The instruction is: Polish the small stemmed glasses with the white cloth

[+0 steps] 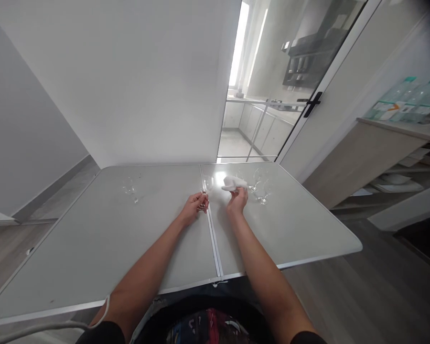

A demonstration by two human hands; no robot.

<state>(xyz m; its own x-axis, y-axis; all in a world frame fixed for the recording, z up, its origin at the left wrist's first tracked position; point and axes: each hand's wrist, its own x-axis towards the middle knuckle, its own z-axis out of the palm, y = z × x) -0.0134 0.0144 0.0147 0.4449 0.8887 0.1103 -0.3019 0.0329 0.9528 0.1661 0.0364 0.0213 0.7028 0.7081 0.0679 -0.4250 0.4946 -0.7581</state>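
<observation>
My left hand is closed around the stem of a clear wine glass, which stands upright over the table's middle seam. My right hand is closed on a white cloth, held just right of that glass. Both hands hover over the far middle of the grey folding table.
Two or three more clear glasses stand right of my right hand. Another clear glass stands at the far left of the table. A glass door is behind, and a wooden shelf unit with bottles is at the right.
</observation>
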